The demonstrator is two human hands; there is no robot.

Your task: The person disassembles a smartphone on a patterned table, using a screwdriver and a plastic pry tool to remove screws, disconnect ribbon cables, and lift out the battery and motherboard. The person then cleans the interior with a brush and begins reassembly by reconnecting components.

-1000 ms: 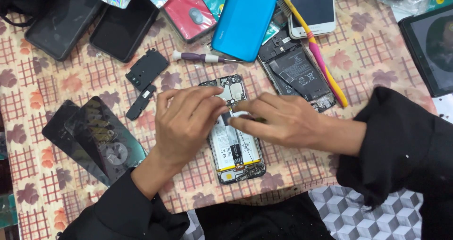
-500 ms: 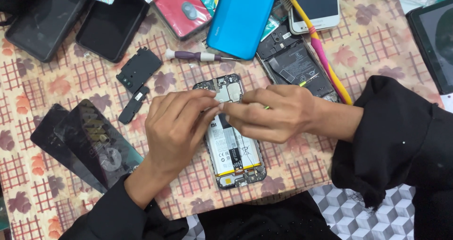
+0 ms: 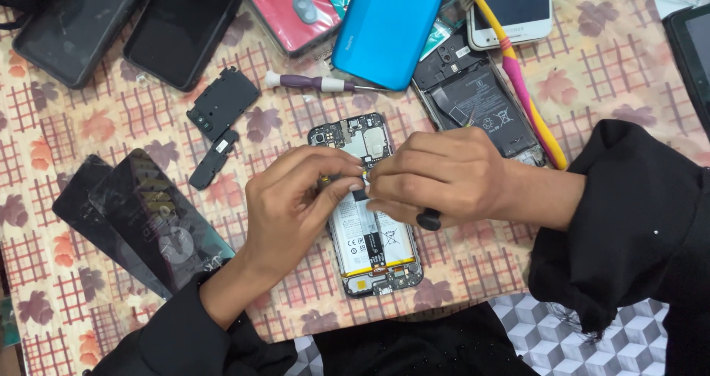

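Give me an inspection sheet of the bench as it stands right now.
Surface: patterned cloth with leaf and grid print.
Job's things: opened phone, back off, battery and board exposed.
Clutter: purple-handled screwdriver, blue back cover, second opened phone, two black covers, toothbrush, dark screen panels.
Grippers: left hand and right hand meet fingertip to fingertip over the opened phone's middle; a black tool end shows under the right hand.
Cables: nothing seen.
Surroundings: cube-patterned floor at the near edge.

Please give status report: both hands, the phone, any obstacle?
Left hand and right hand pinching at opened phone, mid-board. Right hand holds small black tool. Purple screwdriver apart; nothing blocking.
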